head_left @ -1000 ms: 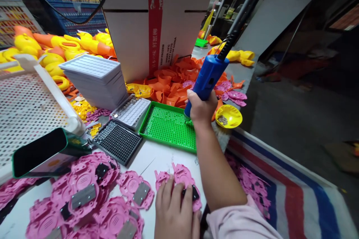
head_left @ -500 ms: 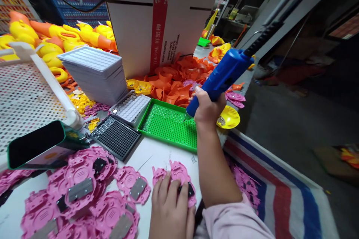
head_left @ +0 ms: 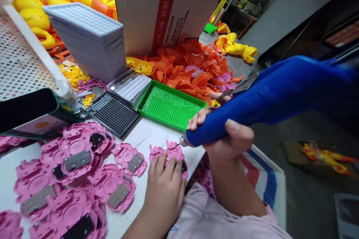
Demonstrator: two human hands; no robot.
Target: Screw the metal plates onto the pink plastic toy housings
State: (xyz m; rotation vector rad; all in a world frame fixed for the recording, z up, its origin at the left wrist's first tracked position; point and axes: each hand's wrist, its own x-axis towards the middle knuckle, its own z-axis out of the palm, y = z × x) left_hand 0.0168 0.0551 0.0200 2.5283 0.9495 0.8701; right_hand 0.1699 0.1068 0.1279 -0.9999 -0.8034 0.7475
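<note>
Far left of the left fingers (head_left: pixel 169 169), a white perforated crate (head_left: pixel 26 54), with a dark-mouthed green box (head_left: pixel 30 110) below. Well beyond, yellow toys (head_left: pixel 33 18). Nearer, left of the same fingers, a pile of pink parts (head_left: pixel 75 145) bearing grey or black plates. Farther ahead, a tall stack of white trays (head_left: pixel 103 58), then a black grid tray (head_left: pixel 119 115) and a white tray (head_left: pixel 137 86) partly filled with round discs. Close beside the left fingers, a lone pink part (head_left: pixel 122 153) with a grey plate. Directly beneath them, the held-down pink part (head_left: pixel 174 150), on a white tabletop (head_left: pixel 140 192), under the left hand (head_left: pixel 164 183): fingers extended, slightly parted, laid over rather than wrapped around. Ahead of them, a green tray (head_left: pixel 162 121) with holes; beyond, a carton (head_left: pixel 136 2) and scattered orange pieces (head_left: pixel 182 59). To the right, the right hand (head_left: pixel 224 143), curled around a tilted blue screwdriver (head_left: pixel 266 99), metal bit at the part's upper right edge; contact impossible to make out. Lower right of these fingers, a striped sheet (head_left: pixel 270 179).
</note>
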